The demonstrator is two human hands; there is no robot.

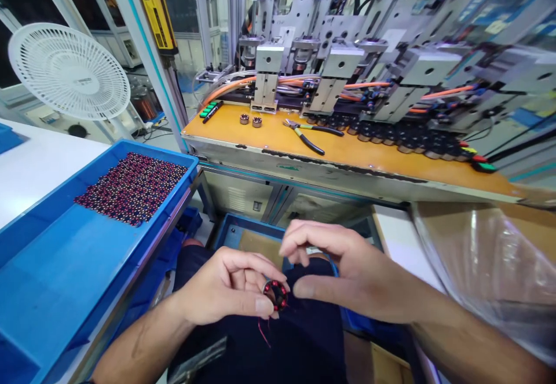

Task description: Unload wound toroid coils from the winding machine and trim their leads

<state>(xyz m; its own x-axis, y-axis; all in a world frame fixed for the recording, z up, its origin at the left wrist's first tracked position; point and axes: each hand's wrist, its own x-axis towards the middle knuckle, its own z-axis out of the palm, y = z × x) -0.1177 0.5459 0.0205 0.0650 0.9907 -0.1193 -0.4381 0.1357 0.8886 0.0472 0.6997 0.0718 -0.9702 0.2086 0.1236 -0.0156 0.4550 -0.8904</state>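
Observation:
Between the thumb and fingers of my left hand (234, 288) is a small ring-shaped motor stator (285, 298) with red wire windings. Thin red wire ends hang below it, over my lap. Just to the right, my right hand (334, 268) hovers with its thumb and curled fingers apart and nothing between them. It is close to the stator but does not appear to grip it. On the orange bench beyond lie pliers (310, 136) with black and yellow handles. Two small stators (251, 120) sit left of the pliers.
At left, a blue tray (65, 274) holds many small wound parts (134, 187). Winding machine heads (330, 65) line the back of the orange bench (243, 141), with a row of dark stators (391, 135) before them. A fan (72, 74) stands far left; clear plastic sheeting (490, 262) lies right.

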